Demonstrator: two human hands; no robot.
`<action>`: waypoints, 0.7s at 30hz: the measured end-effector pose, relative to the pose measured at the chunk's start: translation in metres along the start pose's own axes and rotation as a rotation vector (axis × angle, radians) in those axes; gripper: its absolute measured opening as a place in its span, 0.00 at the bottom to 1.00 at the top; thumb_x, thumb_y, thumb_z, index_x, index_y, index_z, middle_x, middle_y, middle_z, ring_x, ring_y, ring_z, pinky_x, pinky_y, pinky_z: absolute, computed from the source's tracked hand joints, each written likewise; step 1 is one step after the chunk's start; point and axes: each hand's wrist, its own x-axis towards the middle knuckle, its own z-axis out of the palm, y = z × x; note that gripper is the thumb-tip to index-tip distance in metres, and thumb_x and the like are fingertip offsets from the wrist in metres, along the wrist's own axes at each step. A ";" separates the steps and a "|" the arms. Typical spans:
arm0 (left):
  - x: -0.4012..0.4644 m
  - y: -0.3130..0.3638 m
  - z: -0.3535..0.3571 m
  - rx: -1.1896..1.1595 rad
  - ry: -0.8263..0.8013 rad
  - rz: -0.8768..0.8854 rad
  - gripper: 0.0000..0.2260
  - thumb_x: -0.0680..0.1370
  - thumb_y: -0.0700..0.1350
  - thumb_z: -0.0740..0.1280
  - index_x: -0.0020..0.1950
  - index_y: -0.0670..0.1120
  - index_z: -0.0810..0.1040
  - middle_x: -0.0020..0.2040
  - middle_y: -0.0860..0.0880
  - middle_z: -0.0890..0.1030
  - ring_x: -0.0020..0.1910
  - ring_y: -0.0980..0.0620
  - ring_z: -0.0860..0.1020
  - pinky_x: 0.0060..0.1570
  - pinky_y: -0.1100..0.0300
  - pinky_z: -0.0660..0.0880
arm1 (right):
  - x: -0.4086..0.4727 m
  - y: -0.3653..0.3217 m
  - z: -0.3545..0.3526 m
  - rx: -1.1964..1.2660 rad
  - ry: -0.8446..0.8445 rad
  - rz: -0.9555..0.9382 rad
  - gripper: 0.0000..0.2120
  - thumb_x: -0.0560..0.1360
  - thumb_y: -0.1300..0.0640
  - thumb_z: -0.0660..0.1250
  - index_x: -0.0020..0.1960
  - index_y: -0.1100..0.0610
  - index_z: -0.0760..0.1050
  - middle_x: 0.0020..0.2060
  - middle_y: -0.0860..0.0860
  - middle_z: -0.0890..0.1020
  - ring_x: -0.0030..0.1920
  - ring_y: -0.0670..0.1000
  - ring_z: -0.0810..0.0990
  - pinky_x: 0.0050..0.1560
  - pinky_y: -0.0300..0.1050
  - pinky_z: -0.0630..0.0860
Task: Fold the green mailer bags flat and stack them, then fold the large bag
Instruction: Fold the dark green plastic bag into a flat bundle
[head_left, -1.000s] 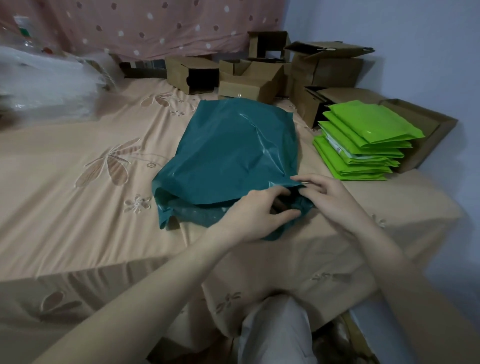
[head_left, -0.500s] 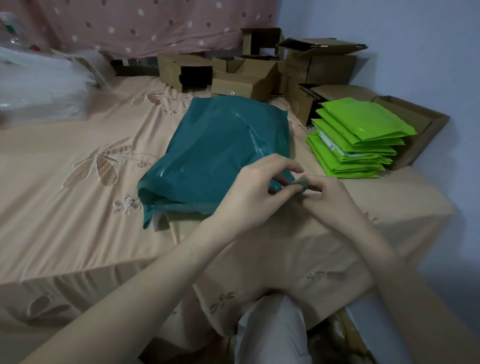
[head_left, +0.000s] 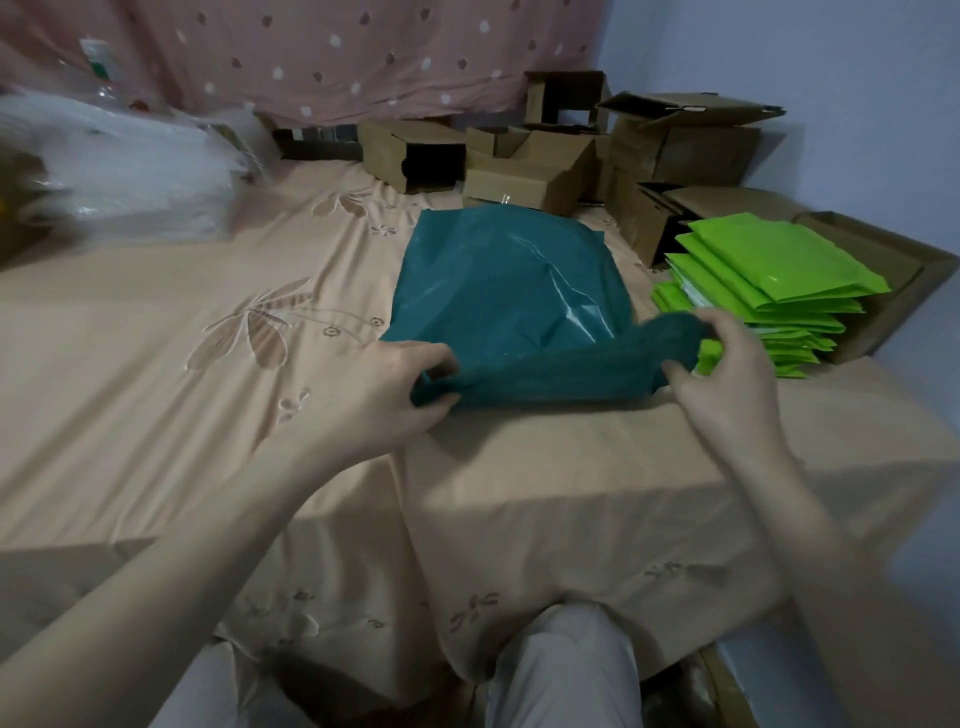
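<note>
The large teal bag lay on the peach bedsheet, its near flap lifted just inside the bed's front edge. My left hand pinched the flap's left corner between thumb and curled fingers; my right hand gripped its right end, raised beside the stack of bright green mailers. Open sheet lay to the left; the mailers crowded the right, cardboard boxes the far side. Half a second before, both hands had met at one point on the near edge; here they stood well apart, the flap stretched between them. The bag's underside was hidden, the flap was blurred, and the clear plastic pile at far left was hard to make out.
</note>
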 end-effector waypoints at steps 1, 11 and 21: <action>-0.001 -0.001 -0.001 -0.009 0.016 0.014 0.05 0.73 0.47 0.69 0.47 0.48 0.78 0.42 0.55 0.81 0.40 0.58 0.76 0.37 0.72 0.67 | -0.004 -0.013 0.001 -0.008 0.011 -0.121 0.22 0.65 0.67 0.65 0.59 0.61 0.74 0.57 0.57 0.77 0.61 0.56 0.71 0.59 0.39 0.63; 0.012 0.007 -0.006 -0.229 0.126 0.038 0.09 0.67 0.46 0.64 0.46 0.48 0.76 0.41 0.58 0.76 0.36 0.59 0.72 0.37 0.57 0.73 | -0.037 -0.104 0.052 -0.096 -0.307 -0.582 0.27 0.68 0.65 0.66 0.67 0.56 0.69 0.55 0.51 0.79 0.56 0.52 0.75 0.61 0.43 0.65; -0.002 -0.016 -0.022 -0.533 0.020 -0.079 0.14 0.74 0.57 0.66 0.57 0.55 0.79 0.47 0.61 0.81 0.49 0.63 0.78 0.52 0.69 0.72 | -0.016 -0.087 0.048 -0.036 -0.189 -0.509 0.12 0.68 0.71 0.64 0.44 0.57 0.79 0.40 0.49 0.81 0.42 0.52 0.78 0.45 0.51 0.75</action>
